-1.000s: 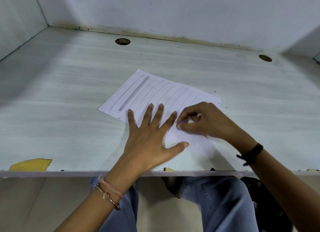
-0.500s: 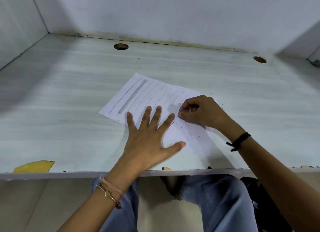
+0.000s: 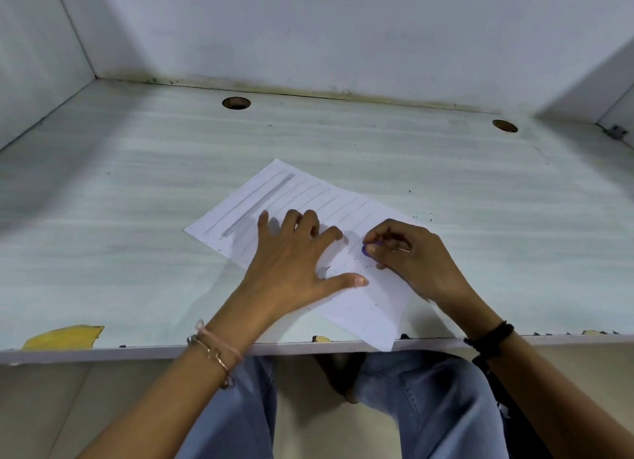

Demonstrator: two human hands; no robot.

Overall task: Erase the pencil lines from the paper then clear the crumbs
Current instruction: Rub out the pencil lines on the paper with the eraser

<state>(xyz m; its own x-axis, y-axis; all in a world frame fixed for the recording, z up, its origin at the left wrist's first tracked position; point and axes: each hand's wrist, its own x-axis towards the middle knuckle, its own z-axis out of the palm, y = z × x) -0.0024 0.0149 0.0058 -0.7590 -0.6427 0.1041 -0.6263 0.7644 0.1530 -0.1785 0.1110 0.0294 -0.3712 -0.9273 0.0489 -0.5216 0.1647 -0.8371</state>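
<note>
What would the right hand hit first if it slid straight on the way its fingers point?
Probably the left hand, pressed on the paper: the right hand, pinching a purple eraser, points toward its forefinger and thumb.

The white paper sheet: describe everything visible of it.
The white paper sheet lies flat, skewed, on the pale wood-grain desk, near corner overhanging the front edge. Faint pencil lines and one thick grey band mark its far part; the near part looks blank, speckled with crumbs. The left hand presses it; the right hand pinches a small purple eraser against it.
</note>
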